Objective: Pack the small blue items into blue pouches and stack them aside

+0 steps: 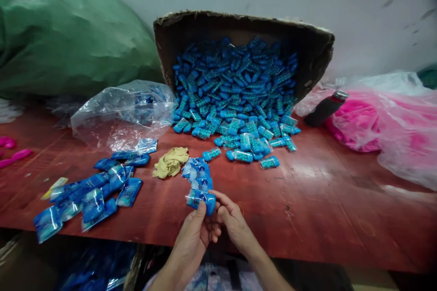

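Note:
Near the table's front edge, my left hand holds a small blue-capped clear container, its thumb on the front face and fingers curled beneath. My right hand is closed around the capped end, index finger along the upper edge and thumb bent beside it. A blue printed label shows on the container. Just beyond it, a fanned stack of blue printed cards lies on the red table. Left of my hands is a loose pile of blue filled packets.
A tipped cardboard box spills many blue-capped containers onto the table. Around it are a crumpled yellow cloth, a clear plastic bag, a green sack, a dark bottle and a bag of pink pieces.

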A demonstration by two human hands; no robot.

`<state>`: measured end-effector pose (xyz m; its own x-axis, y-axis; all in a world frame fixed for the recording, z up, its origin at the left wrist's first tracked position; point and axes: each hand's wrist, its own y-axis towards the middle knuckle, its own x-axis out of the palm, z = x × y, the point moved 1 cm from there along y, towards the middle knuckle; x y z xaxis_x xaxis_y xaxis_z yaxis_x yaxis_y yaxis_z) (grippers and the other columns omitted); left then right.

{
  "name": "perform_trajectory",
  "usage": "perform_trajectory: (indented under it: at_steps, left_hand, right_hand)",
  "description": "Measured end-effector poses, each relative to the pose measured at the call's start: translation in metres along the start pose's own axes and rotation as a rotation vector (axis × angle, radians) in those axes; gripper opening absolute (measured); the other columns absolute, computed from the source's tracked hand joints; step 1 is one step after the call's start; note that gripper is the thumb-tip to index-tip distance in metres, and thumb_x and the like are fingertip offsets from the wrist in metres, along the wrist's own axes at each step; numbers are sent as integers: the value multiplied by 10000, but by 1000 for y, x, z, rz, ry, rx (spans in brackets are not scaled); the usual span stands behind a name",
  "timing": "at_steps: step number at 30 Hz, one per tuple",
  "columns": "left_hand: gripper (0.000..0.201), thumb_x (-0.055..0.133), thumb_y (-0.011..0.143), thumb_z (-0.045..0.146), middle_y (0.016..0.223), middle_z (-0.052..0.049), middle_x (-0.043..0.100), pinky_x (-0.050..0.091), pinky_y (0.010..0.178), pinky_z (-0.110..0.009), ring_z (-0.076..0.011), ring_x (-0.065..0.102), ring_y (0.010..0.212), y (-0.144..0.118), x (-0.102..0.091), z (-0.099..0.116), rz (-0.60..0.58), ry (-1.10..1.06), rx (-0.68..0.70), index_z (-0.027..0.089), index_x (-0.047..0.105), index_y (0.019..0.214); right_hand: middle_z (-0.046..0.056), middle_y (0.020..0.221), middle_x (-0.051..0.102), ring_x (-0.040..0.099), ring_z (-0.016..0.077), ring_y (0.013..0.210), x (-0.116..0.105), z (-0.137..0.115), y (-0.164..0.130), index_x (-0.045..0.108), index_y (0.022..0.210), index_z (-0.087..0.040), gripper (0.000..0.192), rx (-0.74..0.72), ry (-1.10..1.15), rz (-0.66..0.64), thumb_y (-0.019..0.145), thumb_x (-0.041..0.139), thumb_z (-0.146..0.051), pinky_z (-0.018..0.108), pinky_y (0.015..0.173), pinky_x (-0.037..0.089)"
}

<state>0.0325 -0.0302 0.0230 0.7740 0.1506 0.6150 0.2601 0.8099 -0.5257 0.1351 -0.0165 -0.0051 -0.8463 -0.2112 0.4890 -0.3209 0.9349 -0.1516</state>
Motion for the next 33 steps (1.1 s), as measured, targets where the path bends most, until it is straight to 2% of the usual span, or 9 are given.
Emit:
perform_trajectory:
  at_steps: [5, 10, 11, 14, 17, 20, 23, 27, 33]
  left_hand:
    - [302, 511, 770, 380, 588, -34, 590, 376, 415, -190, -99, 531, 486, 4, -3, -1, -30, -20, -22, 110, 644, 795]
    - [322, 459, 799, 374, 573, -56, 607, 385, 399, -195, -106, 528, 458, 1, -21, 14, 98, -94, -30, 110, 642, 777]
    - [333, 432, 810, 378, 600, -65, 622, 400, 409, -204, -113, 537, 472, -2, -30, 24, 153, -139, 7, 120, 641, 794]
    - [429, 318, 829, 449, 683, -78, 645, 470, 485, -275, -152, 574, 565, -14, -61, 62, 332, -281, 294, 157, 614, 935]
    - [512, 292, 824, 471, 663, -88, 625, 481, 490, -280, -150, 567, 566, -21, -79, 83, 439, -305, 419, 79, 585, 973]
    - [259, 424, 811, 268, 525, -13, 562, 437, 450, -224, -114, 533, 485, -14, -72, 67, 437, -209, 256, 110, 577, 947]
    - [199, 539, 746, 217, 520, 0, 564, 397, 427, -191, -98, 522, 456, 4, -54, 34, 401, -57, 77, 119, 566, 917]
    - [297, 614, 679, 283, 560, 7, 588, 350, 393, -176, -76, 492, 416, 22, -45, 14, 372, 82, 172, 136, 537, 924]
    - [449, 663, 610, 349, 612, 24, 573, 313, 359, -172, -57, 463, 395, 29, -45, 17, 463, 178, 227, 146, 504, 977]
  right_hand:
    - [-72, 599, 454, 441, 46, 361, 3, -4, 1, 433, 1230, -264, 483, 44, -82, -19, 768, 568, -299, 187, 366, 417]
    - [-29, 760, 503, 480, 73, 494, 11, -7, 0, 422, 1239, -299, 449, -49, -370, -2, 804, 509, -232, 225, 492, 449]
    - [-17, 811, 514, 494, 85, 557, 11, -10, 2, 449, 1218, -295, 431, -99, -491, 7, 800, 519, -217, 236, 556, 452]
    - [1, 851, 531, 506, 118, 703, 4, -22, 12, 534, 1122, -257, 317, -252, -861, 43, 811, 517, -202, 247, 693, 423]
    - [14, 870, 543, 520, 144, 792, -4, -29, 32, 535, 1091, -246, 262, -302, -1187, 91, 831, 504, -238, 243, 712, 405]
    - [22, 876, 551, 521, 173, 814, -6, -21, 51, 565, 995, -253, 198, -251, -1558, 172, 798, 558, -280, 246, 657, 392]
    - [26, 831, 561, 518, 179, 785, -3, -8, 61, 579, 835, -232, 55, -223, -1735, 228, 803, 553, -270, 257, 637, 373]
    - [41, 806, 568, 514, 184, 760, -2, 1, 63, 554, 795, -206, 75, -235, -1771, 244, 836, 494, -222, 270, 629, 362]
    - [51, 753, 570, 513, 181, 710, -4, 2, 58, 534, 751, -173, 119, -289, -1773, 189, 831, 452, -142, 262, 598, 366]
